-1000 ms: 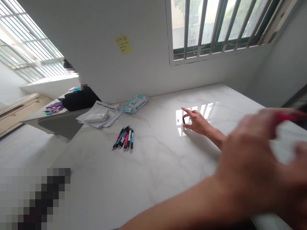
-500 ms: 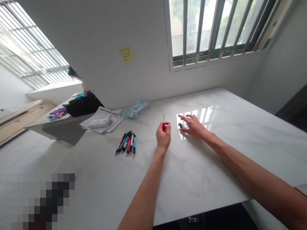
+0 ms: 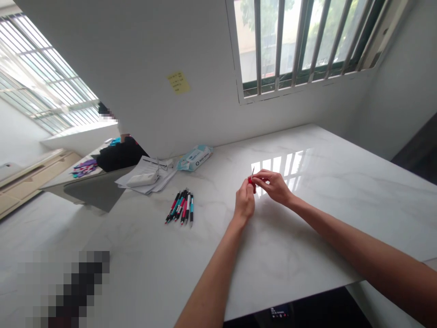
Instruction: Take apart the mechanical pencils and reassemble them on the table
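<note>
My left hand is closed around a short red pen barrel, held just over the white table. From its top a thin metallic rod sticks up. My right hand meets it from the right, thumb and forefinger pinched together against the rod and barrel. What sits between those fingertips is too small to make out. To the left of my hands lies a bunch of pens, red, teal and white with black grips.
The marble-patterned table runs back to the wall. A wipes packet, papers and a white device lie at the back left. A yellow note sticks to the wall. A person in black is beyond the partition.
My left hand has moved right with the red barrel. My right hand, spread over a small dark piece before, has closed and come to the barrel; that piece no longer shows on the table.
</note>
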A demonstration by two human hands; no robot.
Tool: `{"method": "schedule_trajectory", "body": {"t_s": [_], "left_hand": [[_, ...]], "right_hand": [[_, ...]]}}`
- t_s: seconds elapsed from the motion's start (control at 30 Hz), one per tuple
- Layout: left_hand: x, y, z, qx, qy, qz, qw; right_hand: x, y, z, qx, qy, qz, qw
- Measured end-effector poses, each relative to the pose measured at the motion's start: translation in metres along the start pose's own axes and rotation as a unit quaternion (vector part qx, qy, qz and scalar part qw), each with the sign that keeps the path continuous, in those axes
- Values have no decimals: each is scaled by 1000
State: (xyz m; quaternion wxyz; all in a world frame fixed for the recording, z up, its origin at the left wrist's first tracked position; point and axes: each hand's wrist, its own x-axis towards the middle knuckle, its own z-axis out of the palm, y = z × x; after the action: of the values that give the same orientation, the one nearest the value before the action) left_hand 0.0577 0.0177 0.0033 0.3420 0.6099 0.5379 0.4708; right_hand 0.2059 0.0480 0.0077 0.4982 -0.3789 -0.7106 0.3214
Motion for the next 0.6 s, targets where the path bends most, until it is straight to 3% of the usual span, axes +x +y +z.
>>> {"method": "schedule_trajectory", "body": {"t_s": [0.17,0.27,0.33,0.47,0.6], "left_hand": [[-1,0,-3,38,-56,28,997],[0,-1,-6,90,-49,11,995],[2,-2,-9,108,-23,-9,994],[9,-3,-17,11,35,-27,999],[14,-3,-21,-81,67,-12,994]], "right_hand": [[6,3,-1,125,11,50,991],[13,5,-10,164,88,80,979],[17,7,-17,178,105,100,973],[16,11,-22,74,30,94,992],[6,12,-10,-84,-27,35,995]]}}
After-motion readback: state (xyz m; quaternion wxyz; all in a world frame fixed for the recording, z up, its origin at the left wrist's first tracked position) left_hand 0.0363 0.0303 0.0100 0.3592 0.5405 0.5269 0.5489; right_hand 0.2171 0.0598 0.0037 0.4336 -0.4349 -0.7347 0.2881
